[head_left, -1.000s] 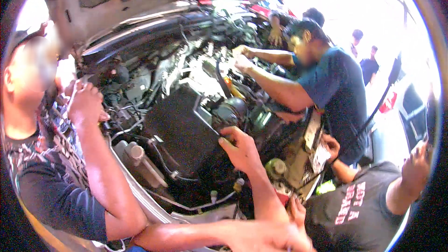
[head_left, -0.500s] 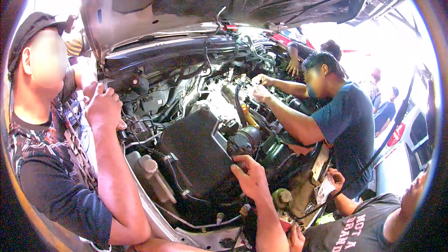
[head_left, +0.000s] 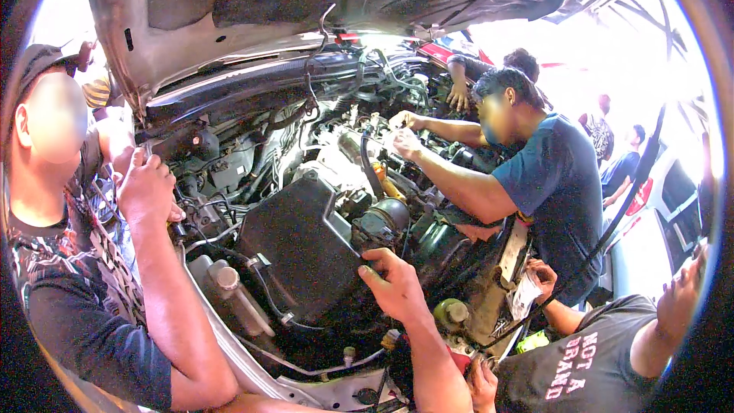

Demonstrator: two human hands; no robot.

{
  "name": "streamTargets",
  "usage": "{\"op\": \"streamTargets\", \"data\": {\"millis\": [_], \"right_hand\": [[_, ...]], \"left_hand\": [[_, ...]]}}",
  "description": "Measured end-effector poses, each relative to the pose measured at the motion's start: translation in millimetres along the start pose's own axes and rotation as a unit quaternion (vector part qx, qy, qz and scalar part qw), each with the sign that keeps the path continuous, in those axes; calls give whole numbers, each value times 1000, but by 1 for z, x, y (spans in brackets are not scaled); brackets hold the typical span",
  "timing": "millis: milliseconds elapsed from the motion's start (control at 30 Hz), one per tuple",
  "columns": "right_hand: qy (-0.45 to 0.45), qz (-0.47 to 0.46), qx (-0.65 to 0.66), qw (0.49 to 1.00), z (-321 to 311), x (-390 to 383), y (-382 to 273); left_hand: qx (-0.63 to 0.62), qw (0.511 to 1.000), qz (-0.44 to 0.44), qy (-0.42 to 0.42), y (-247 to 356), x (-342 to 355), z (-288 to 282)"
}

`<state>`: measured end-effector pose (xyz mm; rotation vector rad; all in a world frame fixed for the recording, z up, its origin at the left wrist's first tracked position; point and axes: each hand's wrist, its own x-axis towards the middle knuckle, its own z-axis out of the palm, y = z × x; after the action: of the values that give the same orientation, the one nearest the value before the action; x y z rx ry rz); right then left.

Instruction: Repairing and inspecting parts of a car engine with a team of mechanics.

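Note:
My right hand (head_left: 396, 291) reaches in from the lower edge. Its bent fingers and thumb lie at the right edge of a large black plastic engine-bay box (head_left: 294, 241) and appear to grip that edge. My left hand does not show. Just right of my forearm, at the bottom edge, is another hand (head_left: 482, 384) with bent fingers near a red item (head_left: 460, 359); whose it is I cannot tell. Beyond the black box, a person in a blue shirt (head_left: 552, 168) has both hands (head_left: 404, 134) on the metal engine parts.
Overhead is the raised hood (head_left: 306, 0). At left a person in a cap rests a bent arm (head_left: 180, 313) along the car's edge. A person in a grey shirt (head_left: 612, 359) at lower right holds something white (head_left: 524, 291). A white-capped reservoir (head_left: 229, 279) stands left of the box.
The view has shifted a little to the right, so the scene sits further left in the picture. My right hand stays at the black box's edge.

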<state>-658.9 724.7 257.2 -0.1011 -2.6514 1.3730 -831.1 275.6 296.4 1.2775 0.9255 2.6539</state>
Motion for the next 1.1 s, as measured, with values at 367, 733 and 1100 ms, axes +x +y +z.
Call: {"op": "streamTargets", "data": {"millis": [367,733,1100], "right_hand": [[18,-34,30,999,3,0,6],[5,-31,7,999,1,-1,4],[6,-32,14,999,1,-1,2]], "left_hand": [[30,997,-30,-59,0,7,7],[13,999,-19,-29,2,3,-3],[7,1000,-10,-15,2,0,-4]]}}
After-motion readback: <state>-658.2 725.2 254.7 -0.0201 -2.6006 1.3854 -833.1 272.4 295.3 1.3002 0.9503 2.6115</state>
